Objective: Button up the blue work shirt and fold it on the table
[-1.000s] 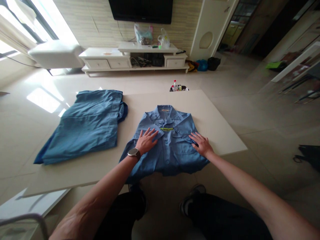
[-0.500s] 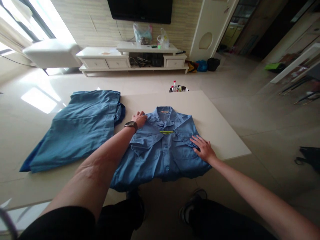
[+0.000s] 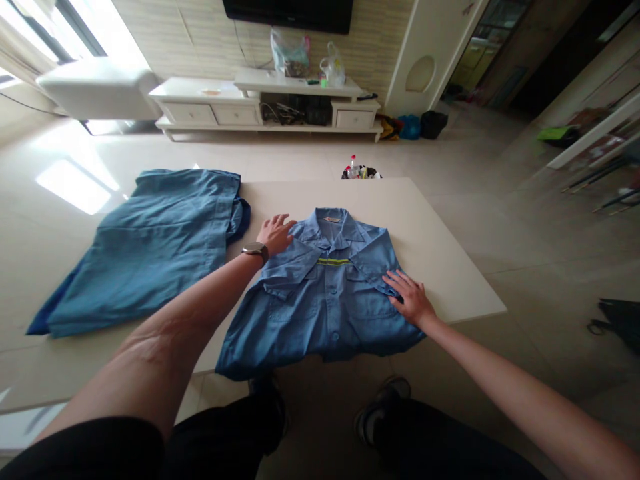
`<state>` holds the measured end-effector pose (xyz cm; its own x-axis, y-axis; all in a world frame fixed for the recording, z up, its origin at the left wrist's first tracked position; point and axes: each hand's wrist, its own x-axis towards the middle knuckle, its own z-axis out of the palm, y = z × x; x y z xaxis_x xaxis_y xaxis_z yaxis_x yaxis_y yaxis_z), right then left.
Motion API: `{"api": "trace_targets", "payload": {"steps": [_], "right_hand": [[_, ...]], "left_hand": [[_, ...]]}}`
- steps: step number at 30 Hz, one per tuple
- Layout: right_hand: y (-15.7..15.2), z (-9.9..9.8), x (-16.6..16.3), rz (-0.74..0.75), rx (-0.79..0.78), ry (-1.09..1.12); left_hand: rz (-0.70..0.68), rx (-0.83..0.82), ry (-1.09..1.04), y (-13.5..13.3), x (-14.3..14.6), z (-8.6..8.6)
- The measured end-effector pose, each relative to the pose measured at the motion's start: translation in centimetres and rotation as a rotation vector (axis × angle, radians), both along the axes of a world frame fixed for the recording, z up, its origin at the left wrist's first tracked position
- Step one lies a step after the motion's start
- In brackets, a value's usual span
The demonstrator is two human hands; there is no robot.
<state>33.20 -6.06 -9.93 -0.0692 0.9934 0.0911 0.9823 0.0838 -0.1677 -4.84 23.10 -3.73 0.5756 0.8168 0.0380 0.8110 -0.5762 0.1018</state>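
A blue work shirt (image 3: 333, 293) lies front up on the pale table, collar away from me, both sleeves laid inward over the chest beside a yellow-green stripe. Its lower part hangs over the near table edge. My left hand (image 3: 276, 233), with a watch on the wrist, is at the shirt's left shoulder, fingers spread; whether it touches the cloth I cannot tell. Flat on the shirt's right side by the sleeve rests my right hand (image 3: 409, 297), fingers apart. Left of the shirt lies a larger folded blue garment (image 3: 150, 247).
The table (image 3: 440, 267) reaches a corner on the right. Behind its far edge stands a bin (image 3: 361, 173) with a bottle in it. Farther back are a white TV cabinet (image 3: 195, 115) holding plastic bags, a television (image 3: 290, 13) and a pale padded seat (image 3: 100, 90).
My left hand has shifted slightly left and up off the shirt's shoulder, its fingers opening. My right hand stays on the shirt's right side. The view has tilted a little.
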Motion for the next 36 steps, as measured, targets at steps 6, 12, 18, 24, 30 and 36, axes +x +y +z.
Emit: {"api": "trace_targets", "payload": {"steps": [6,12,18,24,30,36], "right_hand": [[0.0,0.1,-0.1,0.002,0.006,0.002],[0.0,0.4,-0.3,0.002,0.019,0.004],[0.0,0.1,0.0,0.005,0.013,-0.017],[0.6,-0.4,0.2,0.018,-0.008,-0.103],[4.2,-0.9,1.7,0.01,-0.003,-0.13],[11.0,-0.8,4.2,0.021,-0.004,-0.121]], "left_hand": [[-0.199,-0.112,-0.063,-8.6,0.2,-3.3],[-0.251,-0.152,0.039,-10.1,-3.4,-3.8],[-0.284,-0.16,0.075,-9.9,-4.6,-3.0],[-0.29,-0.144,0.021,-8.7,-4.7,-4.3],[-0.321,-0.162,-0.008,-4.2,-3.4,-4.7],[-0.292,-0.166,-0.016,1.4,-1.9,-4.8]]}}
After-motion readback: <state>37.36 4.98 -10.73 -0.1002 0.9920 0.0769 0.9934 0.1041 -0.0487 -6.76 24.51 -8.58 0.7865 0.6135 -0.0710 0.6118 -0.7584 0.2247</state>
